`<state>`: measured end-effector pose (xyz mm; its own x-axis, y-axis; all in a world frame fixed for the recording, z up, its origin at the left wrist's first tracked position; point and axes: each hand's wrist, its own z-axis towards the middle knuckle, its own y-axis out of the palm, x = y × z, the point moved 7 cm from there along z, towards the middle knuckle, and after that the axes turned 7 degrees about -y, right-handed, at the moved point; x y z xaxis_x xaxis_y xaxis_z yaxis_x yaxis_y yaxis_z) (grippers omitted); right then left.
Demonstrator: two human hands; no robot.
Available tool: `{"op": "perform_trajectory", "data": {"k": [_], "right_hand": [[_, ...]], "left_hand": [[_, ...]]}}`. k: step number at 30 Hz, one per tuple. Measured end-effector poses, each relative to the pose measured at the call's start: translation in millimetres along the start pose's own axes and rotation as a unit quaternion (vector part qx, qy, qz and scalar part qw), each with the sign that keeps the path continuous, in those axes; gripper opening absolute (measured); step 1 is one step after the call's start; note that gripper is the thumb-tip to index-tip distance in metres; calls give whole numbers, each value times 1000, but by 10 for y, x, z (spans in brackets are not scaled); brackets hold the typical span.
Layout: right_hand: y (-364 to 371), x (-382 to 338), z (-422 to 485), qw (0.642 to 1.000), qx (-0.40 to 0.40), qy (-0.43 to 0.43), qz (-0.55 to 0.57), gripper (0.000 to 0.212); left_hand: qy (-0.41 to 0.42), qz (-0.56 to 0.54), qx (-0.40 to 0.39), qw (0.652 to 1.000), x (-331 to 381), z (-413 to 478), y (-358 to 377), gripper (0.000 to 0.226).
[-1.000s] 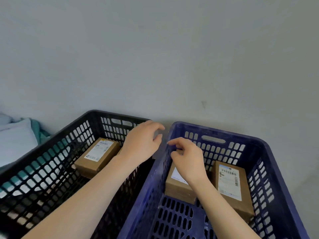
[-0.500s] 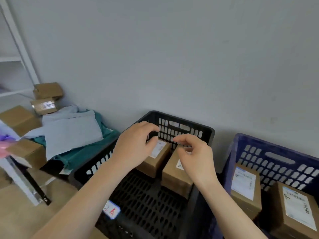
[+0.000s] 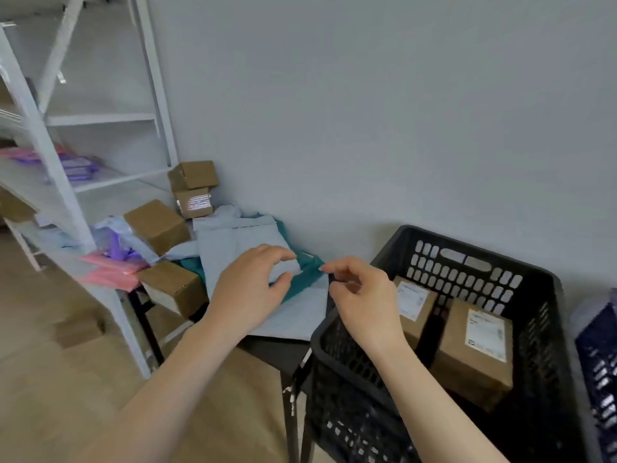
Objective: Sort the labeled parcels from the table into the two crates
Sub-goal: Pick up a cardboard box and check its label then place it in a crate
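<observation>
Crate (image 3: 534, 345) of black plastic with two labeled parcels (image 3: 474, 349) inside

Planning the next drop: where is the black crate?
Head view, lower right: the black crate stands by the wall, right of the table, with the right hand over its left rim.

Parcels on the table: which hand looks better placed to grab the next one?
Left, probably. The left hand hovers over the grey mailers on the table, with a box just beside it. The right hand is over the crate rim, farther away.
</observation>
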<state>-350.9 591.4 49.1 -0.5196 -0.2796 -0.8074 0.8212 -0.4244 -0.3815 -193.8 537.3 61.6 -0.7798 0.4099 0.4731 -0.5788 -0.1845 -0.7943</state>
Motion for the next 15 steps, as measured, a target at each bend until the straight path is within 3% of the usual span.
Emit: {"op": "perform_trajectory", "data": {"k": [15], "right_hand": [[2065, -47, 510, 989, -61, 72, 113, 32]], "left_hand": [[-144, -83, 43, 985, -1879, 181, -307, 36]]}}
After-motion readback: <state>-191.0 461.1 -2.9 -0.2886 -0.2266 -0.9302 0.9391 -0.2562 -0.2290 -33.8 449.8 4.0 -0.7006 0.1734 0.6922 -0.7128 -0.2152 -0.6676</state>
